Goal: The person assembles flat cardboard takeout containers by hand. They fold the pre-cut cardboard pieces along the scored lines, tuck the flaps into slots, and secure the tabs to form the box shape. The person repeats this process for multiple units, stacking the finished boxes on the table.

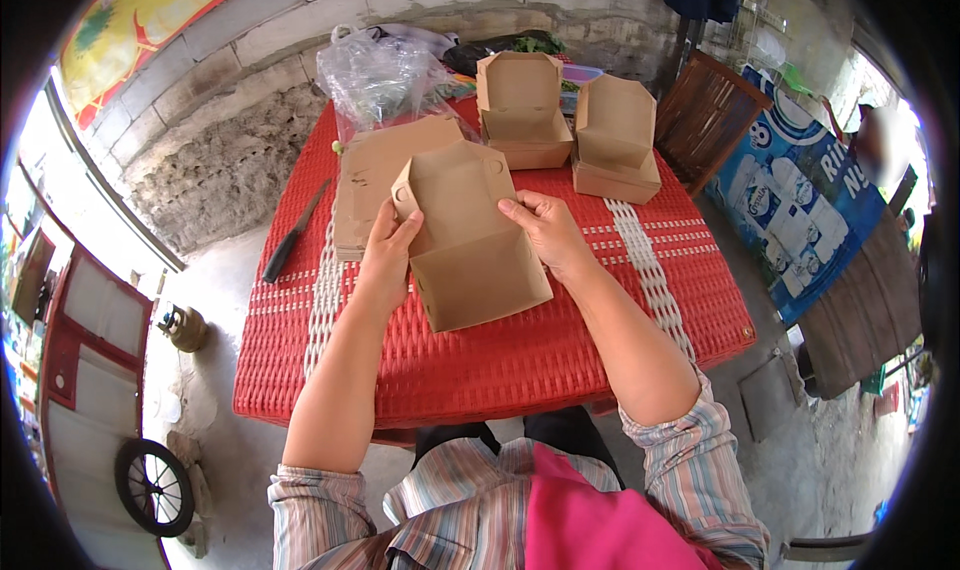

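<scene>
Between my hands is a brown cardboard takeaway box, its lid raised and its inside facing me. My left hand grips its left side near the fold, thumb on the inner face. On the opposite side my right hand pinches the edge, thumb also inside. Behind the box lies a stack of flat cardboard blanks, partly covered by it. Two folded boxes with raised lids, a left one and a right one, stand farther back; each seems to rest on other boxes.
A black-handled knife lies left of the blanks on the red woven table. A clear plastic bag and other items crowd the far edge. A wooden chair stands at the back right, a block wall behind.
</scene>
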A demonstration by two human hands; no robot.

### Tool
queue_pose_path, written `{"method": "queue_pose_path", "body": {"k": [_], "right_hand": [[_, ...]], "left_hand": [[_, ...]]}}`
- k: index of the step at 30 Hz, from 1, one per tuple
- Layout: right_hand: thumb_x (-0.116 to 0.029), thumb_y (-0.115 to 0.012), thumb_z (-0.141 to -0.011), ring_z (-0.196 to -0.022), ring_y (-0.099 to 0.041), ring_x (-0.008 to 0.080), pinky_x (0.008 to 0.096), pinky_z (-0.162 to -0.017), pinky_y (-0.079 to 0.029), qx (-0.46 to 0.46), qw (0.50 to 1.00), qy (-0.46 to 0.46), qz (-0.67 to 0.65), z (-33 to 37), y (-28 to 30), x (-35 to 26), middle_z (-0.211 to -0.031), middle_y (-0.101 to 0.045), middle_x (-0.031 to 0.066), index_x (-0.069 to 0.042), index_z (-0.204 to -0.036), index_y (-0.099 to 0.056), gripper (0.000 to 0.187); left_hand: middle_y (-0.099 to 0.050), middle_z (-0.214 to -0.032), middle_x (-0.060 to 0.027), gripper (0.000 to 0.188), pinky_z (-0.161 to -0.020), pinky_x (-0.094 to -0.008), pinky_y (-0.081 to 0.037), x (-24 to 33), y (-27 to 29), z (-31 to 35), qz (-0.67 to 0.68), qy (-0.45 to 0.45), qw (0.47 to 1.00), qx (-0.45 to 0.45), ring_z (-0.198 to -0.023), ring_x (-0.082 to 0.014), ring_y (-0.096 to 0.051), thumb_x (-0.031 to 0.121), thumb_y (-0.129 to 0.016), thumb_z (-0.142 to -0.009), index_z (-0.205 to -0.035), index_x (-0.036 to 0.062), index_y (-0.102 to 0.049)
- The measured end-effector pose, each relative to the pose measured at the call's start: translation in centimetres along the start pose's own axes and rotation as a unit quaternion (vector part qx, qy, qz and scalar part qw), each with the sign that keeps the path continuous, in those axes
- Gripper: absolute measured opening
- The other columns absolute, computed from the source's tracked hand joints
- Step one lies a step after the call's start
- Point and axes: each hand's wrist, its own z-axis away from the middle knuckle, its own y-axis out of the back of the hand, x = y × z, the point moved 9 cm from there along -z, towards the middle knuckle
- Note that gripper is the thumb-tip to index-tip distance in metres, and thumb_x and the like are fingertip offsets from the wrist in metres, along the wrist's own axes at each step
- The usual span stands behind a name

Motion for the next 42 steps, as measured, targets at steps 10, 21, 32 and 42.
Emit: {"method": "queue_pose_path", "body": {"k": [10, 21, 32, 42], "right_hand": [[-0.02, -0.054, -0.1, -0.106, -0.061, 0.0319, 0.0441, -0.096, -0.045, 0.177, 0.882, 0.24, 0.365, -0.7, 4.8, -4.5, -0.111, -0.065, 0.0132, -0.009, -0.136, -0.05, 0.037], [-0.012, -0.071, -0.084, -0.111, -0.059, 0.023, 0.0536, -0.107, -0.032, 0.253, 0.683, 0.077, 0.681, 0.2, 12.4, -3.3, -0.112, -0.065, 0.0008, -0.013, -0.112, -0.067, 0.029], [-0.02, -0.067, -0.089, -0.089, -0.064, 0.0263, 0.0424, -0.075, -0.05, 0.381, 0.64, 0.328, 0.581, 4.8, 5.5, -10.4, -0.096, -0.068, 0.0028, -0.009, -0.104, -0.067, 0.018], [-0.005, -0.065, -0.08, -0.074, -0.059, 0.0209, 0.0343, -0.067, -0.047, 0.168, 0.66, 0.46, 0.57, 5.8, -3.4, -10.3, -0.081, -0.065, 0.0018, -0.012, -0.093, -0.064, 0.015]], "left_hand": [[-0.059, -0.125, -0.0049, 0.04, -0.095, -0.0339, -0.049, -0.5, 2.1, -0.7, -0.004, -0.035, 0.997, 0.07, -0.114, -0.0152, -0.057, 0.022, -0.055, -0.102, -0.138, 0.0054, -0.047], [-0.063, -0.119, -0.0066, 0.035, -0.087, -0.0352, -0.054, 1.1, 4.3, -1.4, -0.012, -0.035, 0.995, 0.088, -0.104, -0.017, -0.064, 0.02, -0.053, -0.102, -0.133, 0.003, -0.051], [-0.064, -0.116, -0.0093, 0.032, -0.084, -0.0343, -0.055, 1.1, 5.1, -1.6, -0.014, -0.042, 0.994, 0.098, -0.101, -0.0181, -0.064, 0.018, -0.051, -0.103, -0.13, -0.0002, -0.053], [-0.065, -0.118, -0.0095, 0.034, -0.087, -0.0346, -0.054, 0.8, 6.0, -1.9, -0.022, -0.03, 0.993, 0.109, -0.103, -0.0184, -0.064, 0.019, -0.051, -0.103, -0.131, -0.0009, -0.053]]}}
